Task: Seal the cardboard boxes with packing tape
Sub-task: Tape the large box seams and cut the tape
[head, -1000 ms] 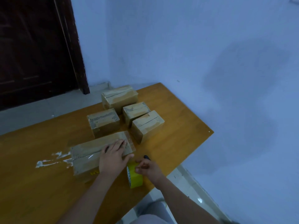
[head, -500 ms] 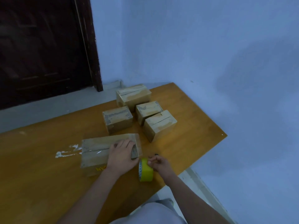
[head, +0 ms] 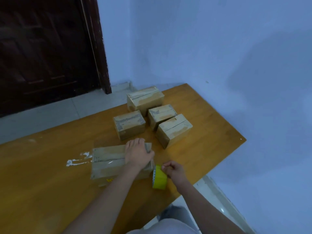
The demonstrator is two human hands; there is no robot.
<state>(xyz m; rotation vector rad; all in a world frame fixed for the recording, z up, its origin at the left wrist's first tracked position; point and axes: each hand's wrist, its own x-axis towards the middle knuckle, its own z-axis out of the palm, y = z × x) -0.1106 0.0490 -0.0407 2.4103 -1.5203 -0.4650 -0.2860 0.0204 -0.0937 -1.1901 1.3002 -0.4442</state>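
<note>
A long cardboard box (head: pixel 108 159) lies near me on the wooden table (head: pixel 211 129), with clear tape shining along its top seam. My left hand (head: pixel 137 152) rests flat on the box's right end, fingers spread over the top. A yellow roll of packing tape (head: pixel 159 177) stands on edge just right of the box. My right hand (head: pixel 173 170) sits against the roll with curled fingers that pinch at its top edge. Several smaller cardboard boxes (head: pixel 129 124) stand behind.
The small boxes cluster at the table's far middle, among them one (head: pixel 145 99) at the back and one (head: pixel 173 130) at the right. White tape scraps (head: pixel 76 161) stick to the table left of the long box. A dark door (head: pixel 45 53) and blue wall stand behind.
My left hand has slid toward the far right end of the long box. The tape roll and my right hand stay beside the box's right end. The camera has shifted left.
</note>
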